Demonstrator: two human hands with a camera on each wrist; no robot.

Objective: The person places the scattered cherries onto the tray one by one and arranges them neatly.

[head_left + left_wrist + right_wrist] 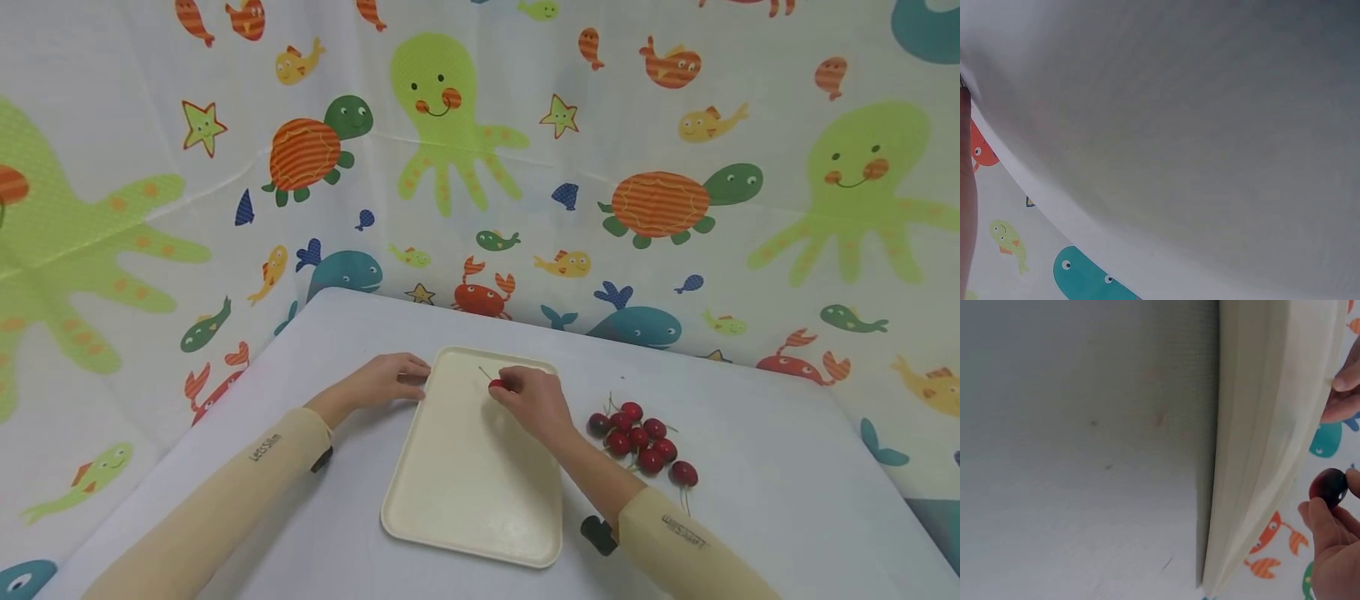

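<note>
Head view shows the right hand (528, 402) pinching one cherry (497, 384) between thumb and fingers over the far half of the cream tray (465, 492), its stem (485, 373) sticking out free toward the far left. Right wrist view confirms the pinch, with the dark skin of the fruit bare between the fingertips. Whether the cherry already touches the tray, I cannot tell.

The left hand (384, 382) holds no fruit; its fingers are loosely bent at the left rim of the tray. Whether they press on it is unclear, and the left wrist view shows too little of that hand to settle it.

The other cherries (639, 439) lie bunched on the bench (757, 500) to the right of the tray, most of them touching.

The step in hand looks like setting this cherry down. To do it well, keep the pinch light, since firm pressure could bruise the fruit; lower it until the tray bears its weight, then part the fingers slowly so that it does not roll. The stem should stay clear of the fingertips, and a gentle left touch on the rim would steady the tray.
</note>
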